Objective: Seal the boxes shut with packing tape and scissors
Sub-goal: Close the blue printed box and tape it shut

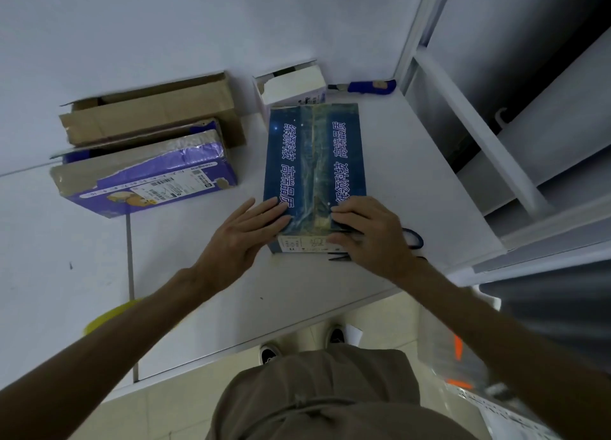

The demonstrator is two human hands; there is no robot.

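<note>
Right hand (370, 233), scissors (420, 237) at box (314, 155) edge

box (314, 161) ctr on table (413, 175), parcel (145, 175) left, carton (152, 115) behind parcel

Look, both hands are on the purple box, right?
No, not the purple box. In the head view, the left hand and right hand are on the dark blue box; the purple box sits apart, untouched.
</note>
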